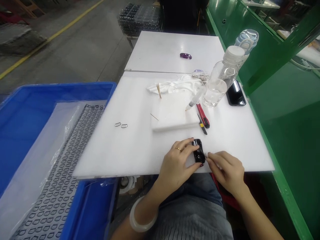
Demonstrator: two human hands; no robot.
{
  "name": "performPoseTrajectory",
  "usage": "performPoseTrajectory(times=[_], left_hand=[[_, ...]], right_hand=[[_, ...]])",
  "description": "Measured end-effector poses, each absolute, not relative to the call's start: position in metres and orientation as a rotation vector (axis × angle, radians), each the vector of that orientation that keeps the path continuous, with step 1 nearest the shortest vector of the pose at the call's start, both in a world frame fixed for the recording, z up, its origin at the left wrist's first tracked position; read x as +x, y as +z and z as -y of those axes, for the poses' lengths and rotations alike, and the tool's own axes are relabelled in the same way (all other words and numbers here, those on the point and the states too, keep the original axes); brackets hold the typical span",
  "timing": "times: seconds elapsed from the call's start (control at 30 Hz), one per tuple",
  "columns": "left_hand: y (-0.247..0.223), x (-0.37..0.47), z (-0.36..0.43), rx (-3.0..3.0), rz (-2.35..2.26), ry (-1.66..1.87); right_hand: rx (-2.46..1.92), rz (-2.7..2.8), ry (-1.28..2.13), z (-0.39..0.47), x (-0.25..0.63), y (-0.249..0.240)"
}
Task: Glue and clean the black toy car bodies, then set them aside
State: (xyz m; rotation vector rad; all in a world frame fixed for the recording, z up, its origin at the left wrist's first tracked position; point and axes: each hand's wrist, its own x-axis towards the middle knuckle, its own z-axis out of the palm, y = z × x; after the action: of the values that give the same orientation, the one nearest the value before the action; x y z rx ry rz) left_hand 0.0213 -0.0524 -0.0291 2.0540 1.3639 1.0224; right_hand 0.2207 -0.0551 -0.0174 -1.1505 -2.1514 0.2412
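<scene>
My left hand [176, 165] grips a small glossy black part [198, 151] near the table's front edge, fingers along its left side and on top. Just right of that part, my right hand [226, 168] is closed in a pinch; a small whitish tip shows at its fingertips, too small to name. Behind them lies a white foam block [172, 111] with thin wooden sticks [159, 91] stuck in it and a syringe [195, 100] resting on it. Two thin black ring frames [124, 126] lie on the table at the left.
A red cutter [203, 116] and black tweezers [202, 126] lie right of the block. Clear bottles [220, 80], a phone [236, 94] and a white cloth [177, 85] stand or lie behind. A blue bin [100, 87] with a sheet of rings [58, 180] is at left; a green partition borders the right.
</scene>
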Motion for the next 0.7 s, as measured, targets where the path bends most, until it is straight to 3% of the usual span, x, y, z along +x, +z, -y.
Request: performPoseTrajectory(times=[0.1, 0.4, 0.57, 0.7], left_hand=[[-0.029, 0.023, 0.053, 2.067, -1.375, 1.018], [-0.03, 0.022, 0.052, 2.061, -1.377, 0.998], [-0.027, 0.023, 0.051, 2.006, -1.372, 1.001], [-0.025, 0.03, 0.05, 1.949, -1.438, 1.032]], right_hand=[[-1.133, 2.188, 0.132, 0.062, 0.215, -0.023], [-1.311, 2.088, 0.286, 0.055, 0.228, -0.003], [-1.558, 1.74, -0.093, 0.035, 0.27, 0.014], [-1.566, 1.935, -0.195, 0.021, 0.284, 0.016]])
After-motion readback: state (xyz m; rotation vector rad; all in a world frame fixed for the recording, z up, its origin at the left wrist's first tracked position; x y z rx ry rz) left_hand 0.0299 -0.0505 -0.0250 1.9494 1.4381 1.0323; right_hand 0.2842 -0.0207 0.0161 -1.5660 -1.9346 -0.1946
